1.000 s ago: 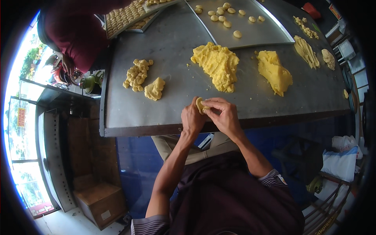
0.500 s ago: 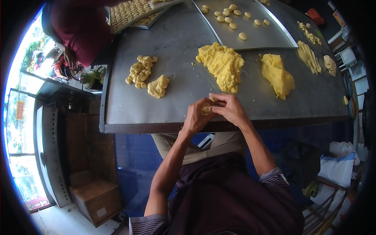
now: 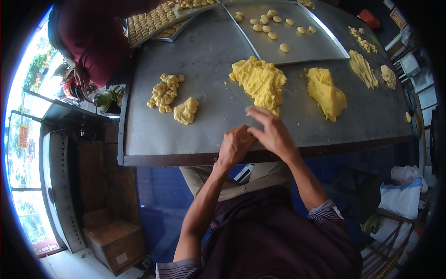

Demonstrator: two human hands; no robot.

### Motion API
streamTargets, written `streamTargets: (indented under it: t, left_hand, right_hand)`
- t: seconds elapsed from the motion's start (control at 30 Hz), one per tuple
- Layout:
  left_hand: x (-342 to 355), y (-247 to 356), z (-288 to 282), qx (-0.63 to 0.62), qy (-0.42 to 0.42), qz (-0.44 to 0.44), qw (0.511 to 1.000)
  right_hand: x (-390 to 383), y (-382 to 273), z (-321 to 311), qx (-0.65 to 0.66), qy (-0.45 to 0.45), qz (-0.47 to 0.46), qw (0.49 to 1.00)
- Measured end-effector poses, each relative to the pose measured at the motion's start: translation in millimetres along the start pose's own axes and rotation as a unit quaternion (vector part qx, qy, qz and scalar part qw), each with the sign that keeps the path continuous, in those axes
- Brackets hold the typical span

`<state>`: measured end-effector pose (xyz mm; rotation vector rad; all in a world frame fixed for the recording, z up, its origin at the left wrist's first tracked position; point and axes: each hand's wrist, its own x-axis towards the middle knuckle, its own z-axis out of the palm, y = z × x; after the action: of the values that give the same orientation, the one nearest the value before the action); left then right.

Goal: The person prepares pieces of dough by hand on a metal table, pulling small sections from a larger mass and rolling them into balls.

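Observation:
Over the front edge of the metal table, my left hand is curled round a small piece of pale dough, mostly hidden by fingers. My right hand is slightly blurred just beside it, fingers apart, fingertips near the lower end of a crumbly yellow lump. A smoother yellow block lies to the right. At the left are a cluster of small dough pieces and a pale dough lump.
A tray of scattered round pieces and filled trays sit at the back. Dough strips and small lumps lie right. A co-worker in maroon is back left. A wooden box and white bags are below.
My right fingers have come away from the piece in my left hand and moved up toward the crumbly yellow lump. My left hand has closed further round the dough.

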<state>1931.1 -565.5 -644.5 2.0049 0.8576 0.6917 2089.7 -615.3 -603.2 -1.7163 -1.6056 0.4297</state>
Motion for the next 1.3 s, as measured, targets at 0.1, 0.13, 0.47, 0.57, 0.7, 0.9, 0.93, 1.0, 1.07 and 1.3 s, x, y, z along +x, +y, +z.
streamTargets:
  t: [0.1,0.13,0.47,0.57,0.7,0.9,0.93,1.0,1.07,1.3]
  left_hand:
    - [2,-4,-3,0.0,0.033,-0.056,0.998]
    - [3,-6,-4,-0.008,0.039,-0.08,0.996]
    - [7,-2,-9,-0.507,0.04,-0.115,0.854]
    - [12,-3,-23,-0.521,0.004,-0.119,0.846]
    - [10,-29,-38,-0.561,-0.023,-0.103,0.821]
    - [0,-40,-46,-0.442,-0.014,-0.099,0.891]
    - [-3,-44,-45,-0.393,-0.025,-0.106,0.913]
    - [2,-43,-37,-0.053,0.022,0.077,0.995]
    - [-1,-17,-31,0.228,0.046,0.139,0.962]
    - [-5,-23,-49,0.124,0.067,-0.001,0.99]
  right_hand:
    - [15,23,-12,-0.135,0.082,0.009,0.987]
    - [20,35,-15,-0.161,0.074,0.02,0.984]
    - [16,64,9,-0.219,0.148,-0.008,0.964]
    - [10,67,6,-0.223,0.158,-0.005,0.962]
    - [-7,64,5,-0.2,0.155,-0.021,0.967]
    - [-58,60,-2,-0.168,0.172,-0.037,0.97]
    - [-60,62,-5,-0.151,0.151,-0.027,0.977]
    - [-44,65,-10,-0.1,0.155,0.025,0.983]
    - [-27,51,-15,-0.085,0.147,0.06,0.984]
    - [-25,70,-6,-0.15,0.102,0.06,0.982]
